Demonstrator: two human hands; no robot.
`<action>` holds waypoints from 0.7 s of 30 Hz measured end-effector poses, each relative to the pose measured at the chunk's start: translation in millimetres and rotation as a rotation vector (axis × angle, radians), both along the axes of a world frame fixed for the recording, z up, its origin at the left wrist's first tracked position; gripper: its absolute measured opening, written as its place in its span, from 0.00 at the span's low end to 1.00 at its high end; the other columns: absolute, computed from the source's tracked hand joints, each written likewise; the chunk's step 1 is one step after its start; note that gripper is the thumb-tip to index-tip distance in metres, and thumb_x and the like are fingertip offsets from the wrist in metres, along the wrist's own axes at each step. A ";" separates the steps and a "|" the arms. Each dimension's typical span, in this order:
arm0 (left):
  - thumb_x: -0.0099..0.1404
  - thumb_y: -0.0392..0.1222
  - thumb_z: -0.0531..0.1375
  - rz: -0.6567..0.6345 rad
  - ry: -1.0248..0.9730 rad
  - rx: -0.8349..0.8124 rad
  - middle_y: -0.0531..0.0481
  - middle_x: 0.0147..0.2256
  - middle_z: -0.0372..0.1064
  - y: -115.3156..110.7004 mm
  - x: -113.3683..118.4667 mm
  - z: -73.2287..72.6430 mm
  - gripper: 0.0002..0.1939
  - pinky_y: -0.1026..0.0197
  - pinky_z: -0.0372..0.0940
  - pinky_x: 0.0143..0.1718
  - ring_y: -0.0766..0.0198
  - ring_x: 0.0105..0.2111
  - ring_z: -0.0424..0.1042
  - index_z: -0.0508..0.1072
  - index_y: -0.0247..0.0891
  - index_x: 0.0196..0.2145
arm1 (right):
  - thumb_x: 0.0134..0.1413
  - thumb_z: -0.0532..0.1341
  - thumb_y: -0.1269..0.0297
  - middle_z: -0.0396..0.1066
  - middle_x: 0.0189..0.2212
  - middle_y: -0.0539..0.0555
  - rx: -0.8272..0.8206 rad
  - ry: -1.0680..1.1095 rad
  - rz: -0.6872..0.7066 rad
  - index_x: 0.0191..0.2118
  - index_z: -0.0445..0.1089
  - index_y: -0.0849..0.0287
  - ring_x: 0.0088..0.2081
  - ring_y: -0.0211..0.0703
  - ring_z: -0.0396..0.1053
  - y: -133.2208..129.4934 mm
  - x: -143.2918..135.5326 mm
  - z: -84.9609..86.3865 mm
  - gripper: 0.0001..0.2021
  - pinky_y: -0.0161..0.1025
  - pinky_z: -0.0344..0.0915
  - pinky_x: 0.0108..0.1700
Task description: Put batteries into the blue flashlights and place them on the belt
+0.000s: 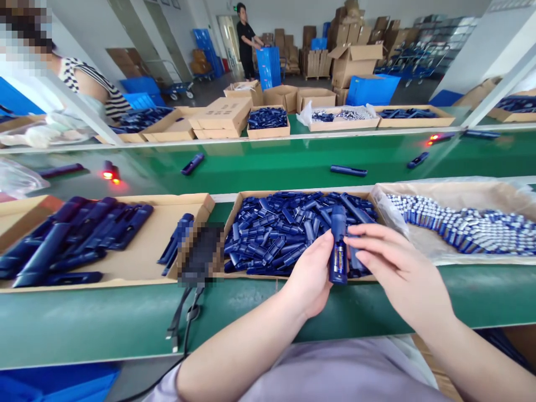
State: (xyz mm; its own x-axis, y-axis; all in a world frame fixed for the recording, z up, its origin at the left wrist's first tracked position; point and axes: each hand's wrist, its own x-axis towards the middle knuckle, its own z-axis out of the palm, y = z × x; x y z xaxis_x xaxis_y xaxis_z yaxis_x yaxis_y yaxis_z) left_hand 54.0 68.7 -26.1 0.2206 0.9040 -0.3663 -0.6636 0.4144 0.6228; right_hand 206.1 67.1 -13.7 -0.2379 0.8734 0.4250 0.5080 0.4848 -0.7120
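In front of me, my left hand [312,276] grips a dark blue tube-shaped battery device [339,220], held upright with its long slot facing me. Inside the slot's lower part sits a battery [340,258] with a gold-coloured wrapper. The fingertips of my right hand [396,268] meet the device's right side near the slot, drawn together; whatever they pinch is hidden. Just behind both hands lies a cardboard tray [251,275] heaped with small blue plastic pieces [268,234]. To the right, another lined tray [460,258] holds many batteries [473,223].
Left, a cardboard tray [138,262] holds several blue devices [96,223], beside a black cabled object [203,254]. Beyond runs a green belt [259,162] carrying scattered devices, some with red lights. A co-worker [96,89] sits across; another person [247,42] stands farther back.
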 end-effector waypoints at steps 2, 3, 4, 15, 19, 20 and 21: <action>0.63 0.49 0.63 -0.048 -0.016 0.027 0.51 0.32 0.70 -0.7 -0.3 -0.2 0.16 0.68 0.62 0.25 0.71 0.24 0.65 0.75 0.37 0.44 | 0.62 0.59 0.62 0.67 0.56 0.55 -0.012 0.047 -0.071 0.51 0.73 0.50 0.52 0.48 0.71 1.4 -3.7 -0.5 0.13 0.43 0.77 0.47; 0.64 0.49 0.62 -0.076 -0.034 0.038 0.50 0.34 0.70 -1.0 -0.6 -0.4 0.16 0.67 0.63 0.26 0.70 0.26 0.66 0.74 0.39 0.47 | 0.62 0.60 0.62 0.65 0.57 0.55 -0.046 0.082 -0.072 0.53 0.72 0.50 0.51 0.47 0.72 1.2 -6.1 -1.3 0.15 0.41 0.78 0.43; 0.65 0.49 0.61 -0.101 -0.059 0.044 0.49 0.36 0.71 -1.3 -0.9 -0.5 0.17 0.67 0.64 0.27 0.69 0.27 0.68 0.73 0.40 0.48 | 0.61 0.60 0.61 0.65 0.57 0.56 -0.081 0.112 -0.056 0.53 0.72 0.50 0.48 0.46 0.73 0.5 -8.6 -2.3 0.15 0.39 0.79 0.39; 0.61 0.51 0.65 -0.125 -0.129 -0.049 0.51 0.33 0.67 -2.6 -1.7 -0.9 0.17 0.66 0.66 0.28 0.68 0.29 0.67 0.72 0.39 0.42 | 0.62 0.60 0.64 0.72 0.46 0.55 0.246 -0.155 0.007 0.48 0.71 0.52 0.49 0.47 0.70 -0.8 -8.5 -11.6 0.10 0.47 0.73 0.50; 0.61 0.58 0.63 -0.096 -0.065 0.004 0.51 0.31 0.64 -3.8 1.0 -2.0 0.21 0.67 0.62 0.26 0.70 0.27 0.64 0.70 0.35 0.39 | 0.60 0.62 0.58 0.66 0.55 0.57 0.305 -0.282 -0.048 0.57 0.64 0.53 0.59 0.55 0.61 1.8 -9.4 -13.9 0.21 0.58 0.62 0.60; 0.61 0.57 0.63 -0.100 -0.026 0.049 0.51 0.31 0.63 -3.7 1.6 -2.1 0.21 0.68 0.61 0.26 0.71 0.26 0.63 0.69 0.34 0.36 | 0.59 0.63 0.57 0.61 0.60 0.59 0.271 -0.285 -0.061 0.60 0.61 0.53 0.61 0.56 0.58 1.2 -10.1 -13.9 0.25 0.59 0.60 0.61; 0.61 0.56 0.64 -0.110 0.018 0.096 0.52 0.30 0.62 -3.2 1.9 -2.3 0.20 0.69 0.60 0.25 0.71 0.26 0.63 0.68 0.34 0.34 | 0.58 0.63 0.57 0.55 0.64 0.60 0.227 -0.280 -0.065 0.63 0.58 0.54 0.64 0.57 0.55 0.3 -10.3 -13.3 0.29 0.59 0.59 0.62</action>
State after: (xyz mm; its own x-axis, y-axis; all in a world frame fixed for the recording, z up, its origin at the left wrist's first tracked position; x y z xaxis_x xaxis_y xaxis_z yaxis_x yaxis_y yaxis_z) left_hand 55.9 65.5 -28.3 0.3145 0.9058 -0.2841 -0.6060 0.4219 0.6744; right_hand 195.8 67.4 -27.0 -0.3197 0.7811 0.5363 0.7025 0.5752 -0.4189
